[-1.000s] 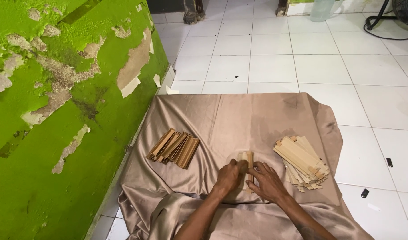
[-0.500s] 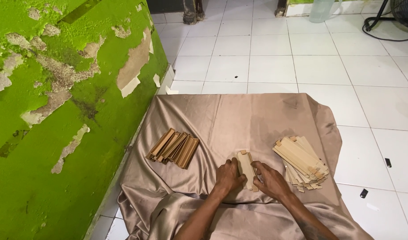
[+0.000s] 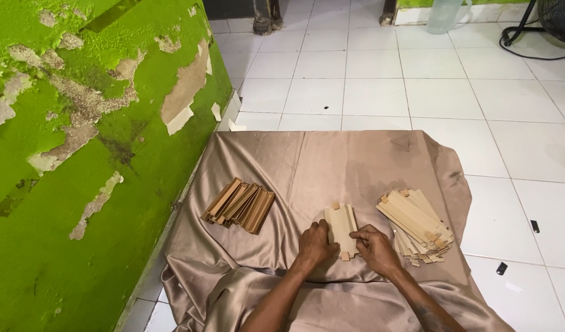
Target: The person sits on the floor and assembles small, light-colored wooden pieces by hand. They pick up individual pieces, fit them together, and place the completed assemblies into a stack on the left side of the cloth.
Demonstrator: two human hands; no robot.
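White floor tiles (image 3: 381, 92) fill most of what we see, with a flaky green wall (image 3: 79, 154) running down our left side, paint peeling off in big patches. We've got a shiny tan cloth (image 3: 331, 166) spread on the floor, its left edge tucked right up against the wall's base, so no room to shift anything that way. Far edge and right edge of the cloth open straight onto bare tile, plenty of space out there. The near edge bunches up in folds under our forearms.

On the cloth, a bundle of folded brown cardboard channels (image 3: 239, 206) sits near the left edge, well apart from our hands. Over on the right, a loose stack of pale flat strips (image 3: 414, 221) lies close to the cloth's right edge, just beside our right hand (image 3: 374, 249). Between the two piles there's a decent open patch of cloth.

Dead centre of that patch is the flat pale cardboard piece (image 3: 342, 226) with little tabs on its ends, lying flat on the cloth. Our left hand (image 3: 313, 245) presses on its left edge, fingers curled loosely, not wrapped around it. Our right hand touches the right edge down near the bottom tab, fingertips pinched narrow against it. Both hands rest on the piece rather than lifting it.

Further off, a couple of small dark bits (image 3: 502, 268) lie on the tile to our right.
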